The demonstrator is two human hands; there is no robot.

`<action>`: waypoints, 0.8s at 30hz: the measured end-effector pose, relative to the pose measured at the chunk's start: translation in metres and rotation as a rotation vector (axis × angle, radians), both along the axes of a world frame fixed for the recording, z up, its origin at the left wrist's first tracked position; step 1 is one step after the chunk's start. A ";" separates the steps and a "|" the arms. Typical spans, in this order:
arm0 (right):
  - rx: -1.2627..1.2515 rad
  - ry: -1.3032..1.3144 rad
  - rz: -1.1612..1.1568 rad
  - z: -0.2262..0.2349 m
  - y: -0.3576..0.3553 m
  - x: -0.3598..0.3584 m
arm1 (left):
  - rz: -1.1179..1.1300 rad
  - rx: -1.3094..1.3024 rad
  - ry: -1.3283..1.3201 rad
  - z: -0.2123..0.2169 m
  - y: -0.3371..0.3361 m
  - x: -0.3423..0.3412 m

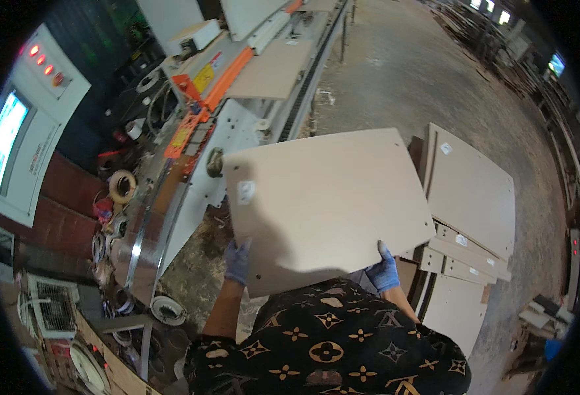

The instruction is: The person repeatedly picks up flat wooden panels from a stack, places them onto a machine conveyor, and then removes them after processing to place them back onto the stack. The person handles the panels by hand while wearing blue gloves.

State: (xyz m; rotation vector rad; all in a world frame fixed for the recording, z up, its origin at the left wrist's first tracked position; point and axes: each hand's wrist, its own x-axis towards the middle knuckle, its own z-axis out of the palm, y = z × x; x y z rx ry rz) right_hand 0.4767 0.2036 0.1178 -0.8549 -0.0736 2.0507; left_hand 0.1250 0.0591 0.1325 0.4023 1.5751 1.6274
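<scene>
A flat beige board [323, 204] with small dark holes near its corners and a white label spans the space in front of me. My left hand [238, 262], in a blue glove, grips its near left edge. Gloved the same way, my right hand [384, 270] grips the near right edge, thumb on top and the other fingers hidden beneath. Past the held board's far left corner lies the long machine [237, 131], with another beige board [270, 69] on its bed.
Stacked beige boards [474, 191] and narrow strips [457, 240] lie at my right. A control panel [40, 125] with a lit screen stands at the left. Rolls of edging tape [122, 186] and a white fan-like grille [54, 306] crowd the left floor. Timber piles line the far right.
</scene>
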 end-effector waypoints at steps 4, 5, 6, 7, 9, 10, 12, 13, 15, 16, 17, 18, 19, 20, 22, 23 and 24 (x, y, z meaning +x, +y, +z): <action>0.040 0.108 0.321 0.004 0.019 -0.083 | 0.330 -0.067 -0.026 -0.002 -0.082 -0.019; 0.028 0.151 0.391 0.004 0.023 -0.105 | 0.405 -0.074 -0.047 -0.003 -0.099 -0.022; 0.069 0.163 0.479 0.003 0.026 -0.126 | 0.480 -0.081 -0.067 -0.005 -0.114 -0.023; 0.105 0.110 0.549 0.001 0.028 -0.149 | 0.553 -0.088 -0.088 -0.007 -0.128 -0.025; 0.150 0.056 0.683 -0.003 0.030 -0.194 | 0.607 0.028 -0.084 -0.013 -0.149 -0.028; 0.149 0.050 0.745 -0.005 0.030 -0.215 | 0.633 0.084 -0.084 -0.016 -0.157 -0.031; 0.158 0.019 0.793 -0.011 0.026 -0.256 | 0.708 0.094 -0.074 -0.023 -0.170 -0.037; 0.156 0.001 0.826 -0.012 0.024 -0.273 | 0.729 0.065 -0.069 -0.025 -0.175 -0.041; 0.147 -0.123 0.936 -0.010 0.021 -0.297 | 0.765 0.048 -0.088 -0.029 -0.181 -0.050; 0.222 -0.065 0.972 -0.007 0.019 -0.308 | 0.781 0.062 -0.110 -0.031 -0.183 -0.056; 0.198 -0.052 0.950 -0.002 0.015 -0.314 | 0.793 0.083 -0.128 -0.032 -0.183 -0.062; 0.189 0.003 0.932 0.003 0.013 -0.322 | 0.794 0.116 -0.176 -0.034 -0.183 -0.070; 0.261 -0.034 0.971 0.009 0.010 -0.327 | 0.790 0.152 -0.221 -0.036 -0.183 -0.078; 0.282 -0.052 0.956 0.016 0.008 -0.332 | 0.788 0.184 -0.263 -0.038 -0.183 -0.084; 0.292 -0.059 0.943 0.028 0.007 -0.341 | 0.788 0.145 -0.276 -0.044 -0.184 -0.096; 0.311 -0.062 0.953 0.033 0.007 -0.344 | 0.792 0.131 -0.280 -0.047 -0.185 -0.102; 0.315 -0.058 0.974 0.037 0.008 -0.345 | 0.768 0.139 -0.311 -0.050 -0.186 -0.107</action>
